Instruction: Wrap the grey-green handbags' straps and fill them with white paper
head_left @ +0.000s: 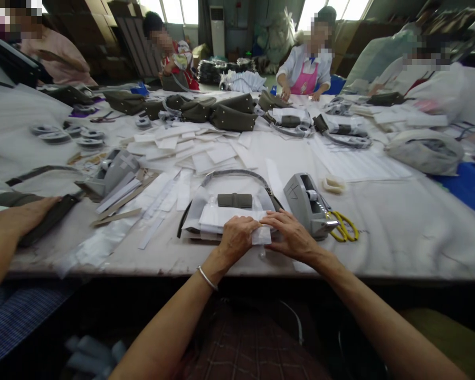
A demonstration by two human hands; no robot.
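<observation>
In front of me on the table lies a handbag wrapped in clear film and white paper, with a dark olive patch (235,200) showing and a wrapped handle (237,173) arching behind it. My left hand (239,236) is closed at the bag's front edge, pinching a small white paper piece (262,236). From the other side my right hand (293,233) grips the same piece, fingers above and thumb below. What lies under the fingertips is hidden. Just right of the bag stands a grey tape dispenser (304,203), with yellow-handled scissors (345,226) beside it.
A second tape dispenser (116,171) and paper strips (158,214) lie to the left. A co-worker's hand (27,216) rests on a dark bag at far left. White sheets (209,153) and olive bags (233,113) cover the table's middle and back, where several people work.
</observation>
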